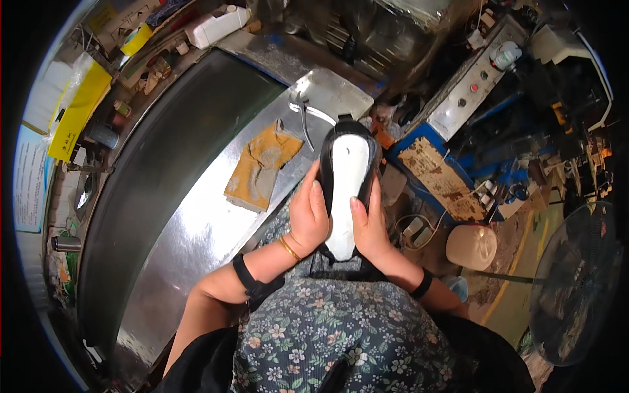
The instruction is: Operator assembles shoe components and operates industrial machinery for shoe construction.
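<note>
Between my two hands a black shoe (pixel 319 157) is held up in front of my apron. Its long white sole-shaped face (pixel 343 190) is turned up toward me, the narrow end pointing at my body and a small dark mark near the wide far end. My left hand (pixel 309 213) presses along the shoe's left side, fingers wrapped against it. On the other side my right hand (pixel 371 226) grips it, the thumb lying over the white face. Left of the shoe, a worn tan cloth (pixel 262 167) lies on the shiny metal table (pixel 190 226).
A thin dark curved tool (pixel 304 124) rests beyond the cloth, beside a white strap. The dark conveyor belt (pixel 141 157) curves along the left. At right stand a blue-framed machine (pixel 432 170), a cream plastic jug (pixel 472 247) and a round fan guard (pixel 576 281).
</note>
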Available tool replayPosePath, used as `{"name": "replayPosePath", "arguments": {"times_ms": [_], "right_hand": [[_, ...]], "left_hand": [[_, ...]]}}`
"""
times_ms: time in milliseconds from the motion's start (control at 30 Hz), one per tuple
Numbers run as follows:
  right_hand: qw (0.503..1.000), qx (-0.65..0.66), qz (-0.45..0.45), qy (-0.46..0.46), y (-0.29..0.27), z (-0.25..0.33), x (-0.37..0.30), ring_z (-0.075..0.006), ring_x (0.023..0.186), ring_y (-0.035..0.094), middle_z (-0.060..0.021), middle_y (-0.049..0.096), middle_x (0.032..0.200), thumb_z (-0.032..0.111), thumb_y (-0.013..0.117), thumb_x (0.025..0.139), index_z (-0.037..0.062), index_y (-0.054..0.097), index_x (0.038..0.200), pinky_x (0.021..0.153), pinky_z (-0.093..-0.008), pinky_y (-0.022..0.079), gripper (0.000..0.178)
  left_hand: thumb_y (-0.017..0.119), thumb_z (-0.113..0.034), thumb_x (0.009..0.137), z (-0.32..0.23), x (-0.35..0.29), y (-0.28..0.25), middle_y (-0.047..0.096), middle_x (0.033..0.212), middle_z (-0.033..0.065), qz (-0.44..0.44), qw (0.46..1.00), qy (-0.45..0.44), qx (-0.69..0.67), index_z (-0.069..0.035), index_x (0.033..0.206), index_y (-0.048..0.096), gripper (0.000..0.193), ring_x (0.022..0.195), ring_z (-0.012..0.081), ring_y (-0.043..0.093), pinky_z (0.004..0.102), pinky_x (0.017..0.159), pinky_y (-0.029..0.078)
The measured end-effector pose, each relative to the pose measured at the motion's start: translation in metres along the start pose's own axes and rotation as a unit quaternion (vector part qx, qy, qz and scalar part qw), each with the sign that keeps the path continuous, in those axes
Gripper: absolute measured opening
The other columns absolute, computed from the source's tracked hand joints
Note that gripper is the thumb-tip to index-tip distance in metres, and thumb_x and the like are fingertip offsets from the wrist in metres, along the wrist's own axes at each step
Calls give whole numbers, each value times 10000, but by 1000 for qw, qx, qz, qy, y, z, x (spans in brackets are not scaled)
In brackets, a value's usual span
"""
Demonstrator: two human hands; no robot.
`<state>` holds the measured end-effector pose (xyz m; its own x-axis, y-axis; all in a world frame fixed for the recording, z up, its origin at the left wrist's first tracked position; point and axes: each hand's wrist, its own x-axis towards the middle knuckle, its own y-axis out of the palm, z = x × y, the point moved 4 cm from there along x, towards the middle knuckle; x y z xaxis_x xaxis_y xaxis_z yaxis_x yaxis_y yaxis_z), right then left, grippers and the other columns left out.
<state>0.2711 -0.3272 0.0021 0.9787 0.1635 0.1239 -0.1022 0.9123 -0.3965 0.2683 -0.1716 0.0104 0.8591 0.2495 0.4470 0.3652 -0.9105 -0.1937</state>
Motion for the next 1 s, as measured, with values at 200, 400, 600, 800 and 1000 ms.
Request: {"name": "replayPosePath", "arguments": {"times_ms": [200, 400, 600, 800, 1000], "right_hand": [[988, 153, 16, 31, 4, -9, 4, -285, 1412, 313, -221, 297, 1534, 121, 477, 987, -60, 154, 1518, 1150, -373, 258, 647], [984, 154, 70, -52, 9, -4, 22, -266, 1411, 318, -199, 329, 1527, 134, 492, 985, -75, 213, 1503, 1156, -374, 247, 624], [972, 221, 66, 36, 6, -32, 23, -316, 1370, 380, -214, 301, 1532, 361, 383, 1052, -34, 188, 1527, 1114, -415, 336, 648], [960, 265, 33, 87, 5, -49, 15, -305, 1327, 430, -195, 361, 1498, 334, 355, 1052, -12, 257, 1505, 1090, -417, 368, 579], [957, 269, 28, 101, -9, -48, 19, -316, 1302, 459, -190, 384, 1486, 342, 377, 1043, -10, 280, 1494, 1066, -438, 398, 580]], "left_hand": [[351, -377, 1074, 28, -8, 2, 566, 1296, 97, 28, 876, -307, -370, 13, 1360, 487, 502, 1204, 194, 528, 324, 1072, 375], [265, -429, 1065, 16, 0, -11, 364, 1518, 222, 63, 971, -142, -179, 77, 1482, 280, 656, 1437, 313, 310, 358, 1178, 225], [354, -412, 1042, 2, 1, -4, 306, 1540, 251, 77, 980, -171, -59, 55, 1494, 254, 657, 1429, 358, 313, 382, 1175, 245], [353, -468, 1042, -2, 0, 14, 268, 1550, 266, 172, 962, -164, -137, 31, 1522, 172, 716, 1448, 371, 270, 388, 1169, 246], [282, -426, 1074, 11, 88, 39, 304, 1543, 152, 193, 951, -106, -216, -82, 1470, 390, 535, 1460, 270, 244, 346, 1175, 199]]}}
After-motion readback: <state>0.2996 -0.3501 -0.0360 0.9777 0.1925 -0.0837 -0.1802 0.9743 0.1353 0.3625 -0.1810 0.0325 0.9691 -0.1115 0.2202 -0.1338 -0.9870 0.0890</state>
